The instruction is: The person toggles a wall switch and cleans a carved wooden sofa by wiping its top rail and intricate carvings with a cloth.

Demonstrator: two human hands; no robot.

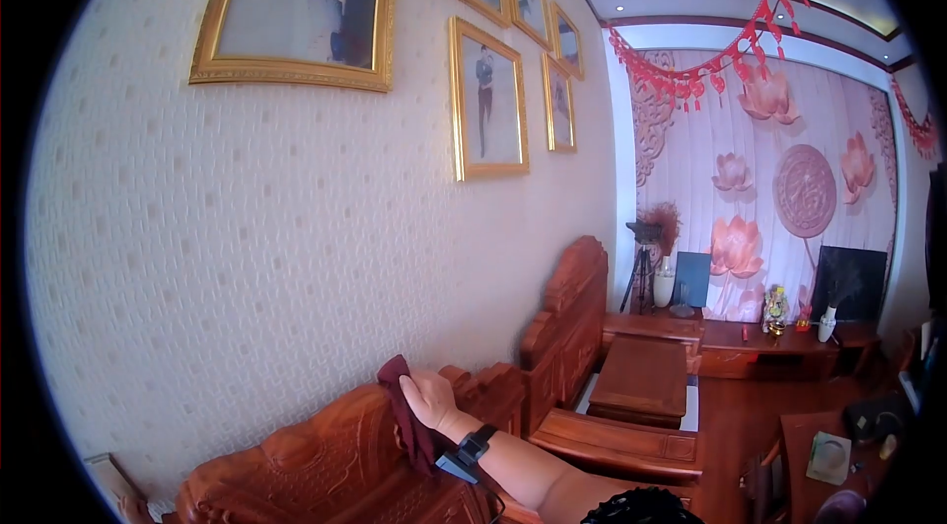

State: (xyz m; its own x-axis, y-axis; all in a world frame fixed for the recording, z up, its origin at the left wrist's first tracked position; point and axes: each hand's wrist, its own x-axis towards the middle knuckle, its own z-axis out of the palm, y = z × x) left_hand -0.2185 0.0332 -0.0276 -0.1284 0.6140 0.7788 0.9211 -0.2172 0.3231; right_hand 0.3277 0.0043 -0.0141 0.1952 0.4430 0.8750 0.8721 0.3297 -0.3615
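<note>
My right hand (429,402) is closed around a dark red cloth (416,440) at the top edge of a carved wooden sofa backrest (306,455). The cloth hangs down over the front of the backrest, with a bunched end (392,369) sticking up beside the hand. A black band with a small device (470,449) is on my right wrist, and a thin cable runs down from it. My left hand is out of view.
A patterned wall (296,228) with gold-framed pictures (488,95) rises behind the sofa. Further on stand a wooden chair (567,317), a small wooden table (636,381) and a low cabinet (720,358). Another table (799,425) holding items is at lower right.
</note>
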